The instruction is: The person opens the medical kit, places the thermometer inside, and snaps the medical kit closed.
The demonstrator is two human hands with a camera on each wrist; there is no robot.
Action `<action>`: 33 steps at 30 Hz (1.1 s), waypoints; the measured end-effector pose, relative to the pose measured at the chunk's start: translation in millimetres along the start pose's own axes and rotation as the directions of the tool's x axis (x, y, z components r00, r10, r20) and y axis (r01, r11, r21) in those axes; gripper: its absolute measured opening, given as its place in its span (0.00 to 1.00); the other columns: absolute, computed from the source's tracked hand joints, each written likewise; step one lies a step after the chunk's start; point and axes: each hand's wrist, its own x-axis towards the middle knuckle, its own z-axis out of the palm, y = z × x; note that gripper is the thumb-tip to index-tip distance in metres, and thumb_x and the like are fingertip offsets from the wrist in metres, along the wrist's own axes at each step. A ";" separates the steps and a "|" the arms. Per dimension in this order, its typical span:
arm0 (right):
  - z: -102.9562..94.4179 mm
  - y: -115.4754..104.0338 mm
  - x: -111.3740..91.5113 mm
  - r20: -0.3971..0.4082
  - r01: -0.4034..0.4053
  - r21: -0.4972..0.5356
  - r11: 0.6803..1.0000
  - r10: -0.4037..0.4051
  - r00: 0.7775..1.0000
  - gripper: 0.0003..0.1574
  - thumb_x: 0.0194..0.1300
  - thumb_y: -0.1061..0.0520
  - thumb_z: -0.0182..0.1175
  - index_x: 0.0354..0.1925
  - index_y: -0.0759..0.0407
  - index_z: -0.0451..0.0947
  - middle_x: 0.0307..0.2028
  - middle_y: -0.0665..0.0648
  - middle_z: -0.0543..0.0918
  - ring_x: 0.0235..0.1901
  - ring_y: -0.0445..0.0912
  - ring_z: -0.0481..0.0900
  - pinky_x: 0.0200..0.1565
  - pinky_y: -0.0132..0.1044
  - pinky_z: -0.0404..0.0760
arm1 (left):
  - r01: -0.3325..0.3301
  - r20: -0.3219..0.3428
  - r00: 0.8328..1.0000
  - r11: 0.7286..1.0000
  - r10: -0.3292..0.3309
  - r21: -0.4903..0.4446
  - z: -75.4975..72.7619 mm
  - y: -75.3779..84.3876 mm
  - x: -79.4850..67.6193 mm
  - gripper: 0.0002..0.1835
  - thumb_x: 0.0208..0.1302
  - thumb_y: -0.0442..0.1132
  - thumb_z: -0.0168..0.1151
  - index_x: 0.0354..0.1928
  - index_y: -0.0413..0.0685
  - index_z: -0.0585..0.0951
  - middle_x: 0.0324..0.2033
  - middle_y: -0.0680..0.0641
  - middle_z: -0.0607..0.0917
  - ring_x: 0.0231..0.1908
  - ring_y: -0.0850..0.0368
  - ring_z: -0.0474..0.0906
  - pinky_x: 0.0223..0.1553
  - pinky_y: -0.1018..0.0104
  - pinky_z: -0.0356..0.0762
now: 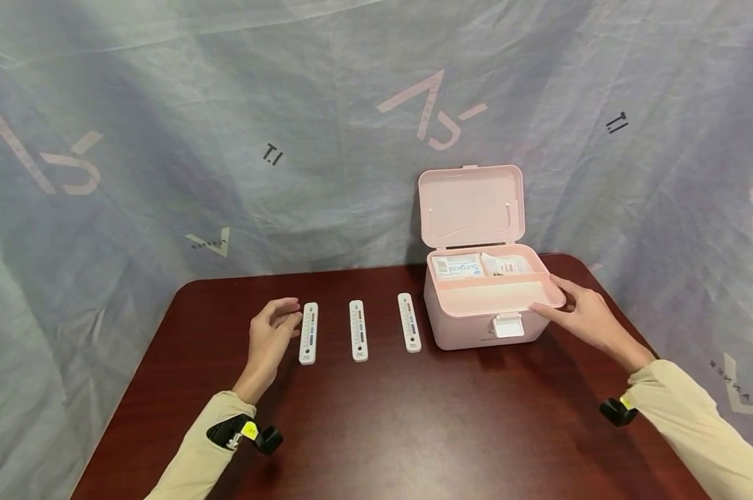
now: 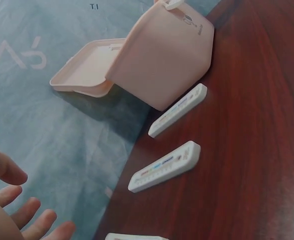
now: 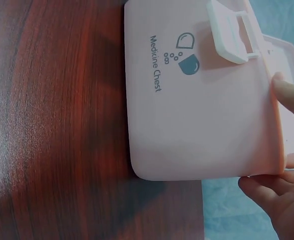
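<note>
Three white wall thermometers (image 1: pixel 309 334) (image 1: pixel 359 331) (image 1: pixel 409 323) lie in a row on the table. My left hand (image 1: pixel 271 339) is beside the leftmost one, fingers loosely bent and spread; in the left wrist view the hand (image 2: pixel 11 215) holds nothing. To the right stands a pink medicine chest (image 1: pixel 476 332) with its lid (image 1: pixel 472 205) raised. My right hand (image 1: pixel 579 316) grips its front right corner, thumb at the front rim and fingers along the right side. "Medicine Chest" is printed on the front of the box (image 3: pixel 202 115) in the right wrist view.
Inside the chest's rear compartments sit a white packet (image 1: pixel 459 267) marked "Surgical" and another white wrapped packet (image 1: pixel 506 264). A white latch (image 1: pixel 508 325) hangs at the front. Behind the dark red wooden table (image 1: pixel 413 423) hangs a grey cloth (image 1: pixel 326 201).
</note>
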 end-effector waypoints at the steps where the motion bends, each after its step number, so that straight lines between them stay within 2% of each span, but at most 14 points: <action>1: -0.2 0.0 0.0 0.005 -0.012 0.007 1.000 0.012 1.000 0.51 0.53 0.40 0.68 0.66 0.66 0.64 0.59 0.69 0.71 0.46 0.56 0.78 0.36 0.24 0.71 | 0.006 -0.003 1.000 1.000 -0.006 -0.001 -0.7 -2.0 -0.6 0.16 0.63 0.30 0.57 0.53 0.40 0.76 0.49 0.40 0.78 0.46 0.56 0.77 0.37 0.69 0.79; 7: -1.1 -0.1 0.1 0.027 -0.039 0.020 0.999 0.038 0.999 0.56 0.53 0.39 0.68 0.68 0.66 0.59 0.65 0.68 0.64 0.52 0.60 0.76 0.36 0.17 0.68 | 0.046 -0.026 0.999 0.999 -0.046 0.006 -4.4 -13.7 -5.8 0.16 0.62 0.30 0.57 0.53 0.41 0.77 0.48 0.42 0.79 0.43 0.60 0.78 0.39 0.65 0.80; 11: 0.0 1.2 0.3 0.015 -0.050 0.024 0.998 0.049 0.999 0.56 0.52 0.39 0.69 0.68 0.66 0.60 0.66 0.66 0.64 0.52 0.58 0.75 0.36 0.18 0.68 | 0.065 -0.039 0.997 0.998 -0.064 0.015 -5.8 -19.3 -8.9 0.16 0.62 0.30 0.58 0.53 0.41 0.77 0.48 0.42 0.79 0.42 0.62 0.78 0.42 0.57 0.80; 14: 1.3 2.5 0.5 0.005 -0.047 0.030 0.998 0.047 0.999 0.55 0.52 0.40 0.69 0.68 0.65 0.60 0.66 0.65 0.64 0.52 0.58 0.75 0.36 0.18 0.68 | 0.072 -0.048 0.996 0.997 -0.071 0.020 -7.1 -23.1 -10.5 0.17 0.61 0.30 0.59 0.53 0.41 0.76 0.49 0.42 0.79 0.42 0.61 0.78 0.43 0.56 0.79; 23: 2.9 3.4 0.8 -0.020 -0.052 0.062 0.997 0.054 0.998 0.53 0.51 0.42 0.71 0.67 0.64 0.62 0.65 0.65 0.66 0.49 0.58 0.77 0.34 0.15 0.67 | 0.087 -0.062 0.995 0.995 -0.084 0.056 -7.3 -35.4 -15.4 0.18 0.60 0.30 0.61 0.53 0.44 0.76 0.51 0.39 0.78 0.47 0.50 0.77 0.34 0.72 0.78; 33: 5.2 7.7 1.0 -0.028 -0.057 0.081 0.995 0.060 0.998 0.53 0.51 0.42 0.71 0.68 0.62 0.62 0.64 0.65 0.67 0.48 0.58 0.78 0.32 0.16 0.69 | 0.088 -0.081 0.994 0.988 -0.078 0.129 -0.6 -49.3 -17.3 0.21 0.56 0.30 0.64 0.53 0.45 0.77 0.51 0.38 0.78 0.48 0.48 0.77 0.35 0.75 0.74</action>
